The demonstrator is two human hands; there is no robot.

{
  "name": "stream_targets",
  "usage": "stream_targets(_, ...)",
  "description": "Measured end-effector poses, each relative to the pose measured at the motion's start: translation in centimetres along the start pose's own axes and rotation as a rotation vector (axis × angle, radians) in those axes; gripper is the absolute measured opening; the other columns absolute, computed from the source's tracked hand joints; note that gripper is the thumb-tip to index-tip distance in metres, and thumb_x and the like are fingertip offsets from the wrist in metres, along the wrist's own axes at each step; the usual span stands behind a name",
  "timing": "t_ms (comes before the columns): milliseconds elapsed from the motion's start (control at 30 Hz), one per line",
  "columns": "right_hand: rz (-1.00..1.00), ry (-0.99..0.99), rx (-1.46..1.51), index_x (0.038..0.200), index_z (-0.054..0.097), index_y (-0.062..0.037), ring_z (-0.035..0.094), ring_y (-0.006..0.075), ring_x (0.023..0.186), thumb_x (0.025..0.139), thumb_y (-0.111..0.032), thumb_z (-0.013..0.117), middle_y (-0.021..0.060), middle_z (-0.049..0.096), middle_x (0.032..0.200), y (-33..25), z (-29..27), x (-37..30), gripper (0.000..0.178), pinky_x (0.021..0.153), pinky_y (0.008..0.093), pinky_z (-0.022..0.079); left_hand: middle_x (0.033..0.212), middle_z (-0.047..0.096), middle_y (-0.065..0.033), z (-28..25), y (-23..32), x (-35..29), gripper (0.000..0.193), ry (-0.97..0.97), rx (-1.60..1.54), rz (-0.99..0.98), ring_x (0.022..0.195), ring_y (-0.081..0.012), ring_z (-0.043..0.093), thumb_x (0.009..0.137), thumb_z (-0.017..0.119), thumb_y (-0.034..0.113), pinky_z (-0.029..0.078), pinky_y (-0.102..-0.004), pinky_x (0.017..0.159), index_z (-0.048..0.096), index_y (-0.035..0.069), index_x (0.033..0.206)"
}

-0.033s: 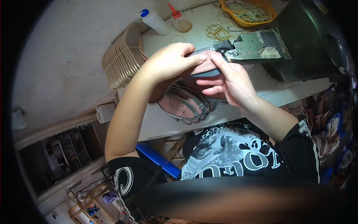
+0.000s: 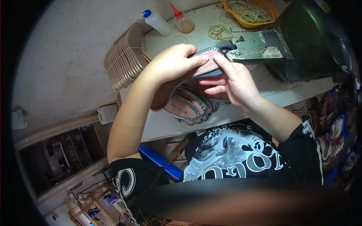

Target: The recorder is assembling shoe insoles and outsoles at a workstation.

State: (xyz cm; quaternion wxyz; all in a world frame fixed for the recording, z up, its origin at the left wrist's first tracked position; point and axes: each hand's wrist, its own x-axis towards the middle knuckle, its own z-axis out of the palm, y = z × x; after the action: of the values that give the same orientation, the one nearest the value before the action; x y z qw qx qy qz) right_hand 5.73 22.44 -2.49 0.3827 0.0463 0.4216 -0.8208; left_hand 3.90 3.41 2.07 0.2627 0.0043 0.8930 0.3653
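Both hands grip a pink-faced shoe insole [image 2: 208,67] with a dark rim, holding it against the dark tip [image 2: 226,45] of a green machine arm. My left hand [image 2: 176,61] is closed on it from the left, thumb pressed on the pink face. From the right, my right hand [image 2: 238,81] pinches it with the thumb on top; its lower fingers extend underneath, partly hidden. The far rim shows small pleats close to the tip. Below my hands lies a pile of similar pink insoles [image 2: 184,106] with dark, pleated edges.
A rubber-banded stack of beige curved soles [image 2: 122,62] stands left of my hands. Behind are a blue-capped bottle [image 2: 157,23], a red-tipped bottle [image 2: 184,25], loose rubber bands [image 2: 220,34] and a yellow basket [image 2: 250,23] of bands. The green machine body [image 2: 313,41] fills the far right.
The insole appears turned slightly at the machine tip, with its rim a little higher. Both hands keep nearly the same grip and place.
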Motion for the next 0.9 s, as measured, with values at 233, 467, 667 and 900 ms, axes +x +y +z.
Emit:
stream_targets(233, -0.015, -0.038, -0.033, 0.106, 0.061, -0.0002, 0.069, 0.0182, 0.075, 0.092, -0.036, 0.056, 0.0122, 0.068, 0.093, -0.1, -1.1, 0.8, 0.038, 0.059, 0.0274, 0.059, 0.063, 0.059, -0.0001, 1.1, -1.1, -0.1, 0.043, -0.05, -0.216, -0.082, 0.053, -0.0051, 0.049, 0.088, 0.061, 0.044, 0.039, -0.022, 0.047, 0.065, 0.003, 0.077)
stream_targets(467, 0.125, -0.173, -0.047, 0.102, 0.062, 0.0036, 0.068, 0.0155, 0.074, 0.091, -0.036, 0.058, 0.0108, 0.068, 0.089, -1.3, -2.6, -1.2, 0.041, 0.057, 0.0239, 0.057, 0.057, 0.062, -0.0057, 1.8, 1.0, -1.2, 0.049, -0.055, -0.358, -0.242, 0.041, -0.0099, 0.051, 0.088, 0.059, 0.048, 0.041, -0.0219, 0.041, 0.067, 0.002, 0.073)
stream_targets(667, 0.156, -0.324, -0.356, 0.099, 0.066, 0.0036, 0.059, 0.0062, 0.075, 0.085, -0.021, 0.069, 0.0035, 0.067, 0.087, -1.7, -5.7, -5.5, 0.029, 0.068, 0.0206, 0.047, 0.051, 0.061, -0.0072, 2.0, 1.7, -1.6, 0.054, -0.075, -0.413, -0.308, 0.038, -0.0099, 0.049, 0.09, 0.053, 0.051, 0.038, -0.0219, 0.04, 0.064, 0.004, 0.065)
stream_targets(900, 0.043, -0.132, -0.227, 0.101, 0.064, 0.0061, 0.061, 0.0087, 0.078, 0.086, -0.018, 0.067, 0.0072, 0.067, 0.091, -1.2, -6.6, -5.0, 0.028, 0.071, 0.0236, 0.05, 0.041, 0.048, -0.0021, 1.5, -0.6, 0.0, 0.063, 0.006, -0.334, -0.282, 0.037, -0.0087, 0.041, 0.088, 0.053, 0.056, 0.03, -0.0224, 0.038, 0.055, 0.005, 0.052)
